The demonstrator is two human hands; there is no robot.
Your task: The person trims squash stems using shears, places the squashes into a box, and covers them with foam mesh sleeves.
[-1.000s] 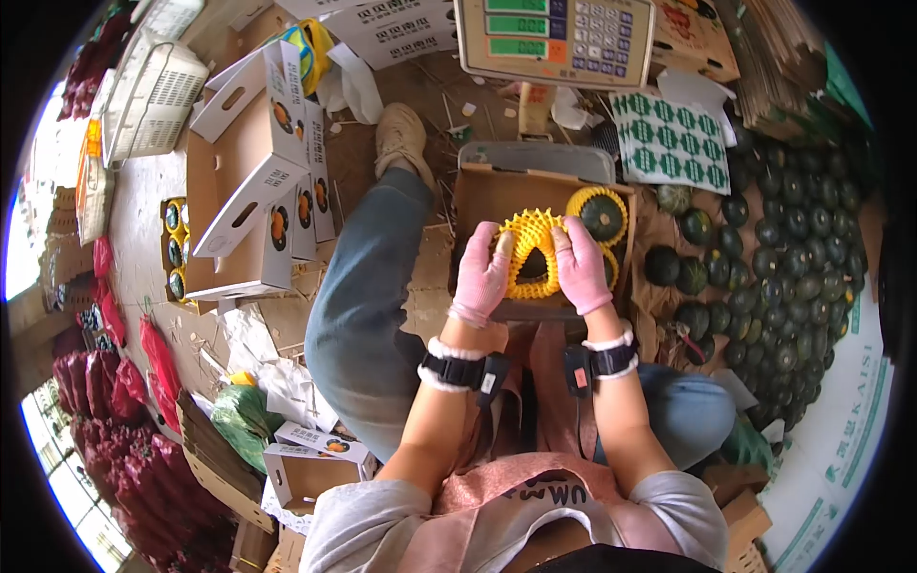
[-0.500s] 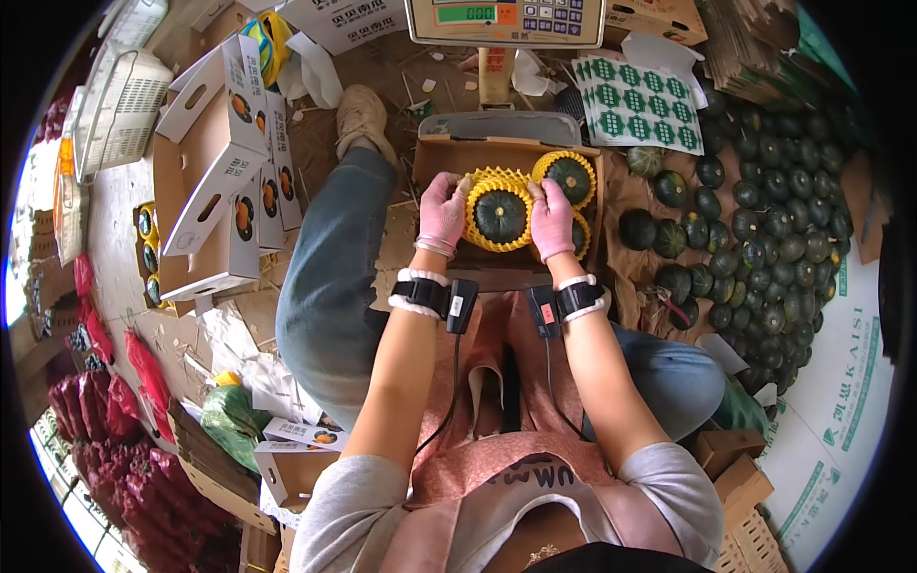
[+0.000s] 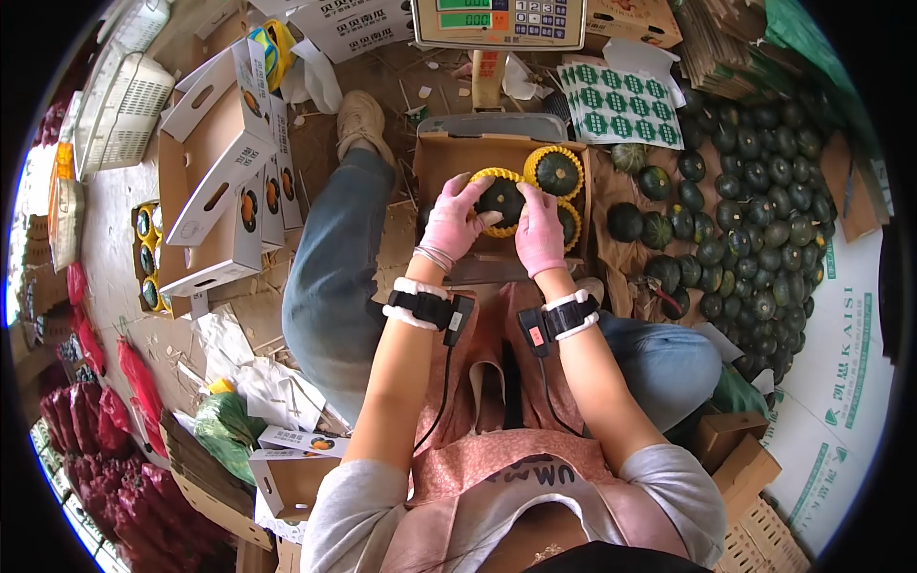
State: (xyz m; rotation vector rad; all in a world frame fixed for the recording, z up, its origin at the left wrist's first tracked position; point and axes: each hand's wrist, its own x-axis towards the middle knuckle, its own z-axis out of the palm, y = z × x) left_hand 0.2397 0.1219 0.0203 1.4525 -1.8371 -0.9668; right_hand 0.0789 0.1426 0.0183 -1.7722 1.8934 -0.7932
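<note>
Both my hands, in pink gloves, are on a dark green kabocha squash point(image 3: 500, 201) wrapped in a yellow foam net. My left hand point(image 3: 454, 224) grips its left side, thumb across the near edge and fingers over the top left. My right hand point(image 3: 541, 232) closes on its right edge with the fingertips. The squash is over the left part of an open cardboard box point(image 3: 441, 158); whether it touches the bottom is hidden. Inside, on the right, are two more netted squashes, a far one point(image 3: 557, 174) and a near one point(image 3: 567, 225), partly covered by my right hand.
Beyond the box stands a scale point(image 3: 501, 21), with a sheet of green labels point(image 3: 621, 103) to its right. Loose squashes point(image 3: 764, 224) are heaped at the right. Printed cartons point(image 3: 215, 181) stand at the left, near my leg point(image 3: 334, 286).
The netted squash has gone lower into the box. My left hand has shifted round its near left side, and my right hand has come in a little. The net sits closer around the squash.
</note>
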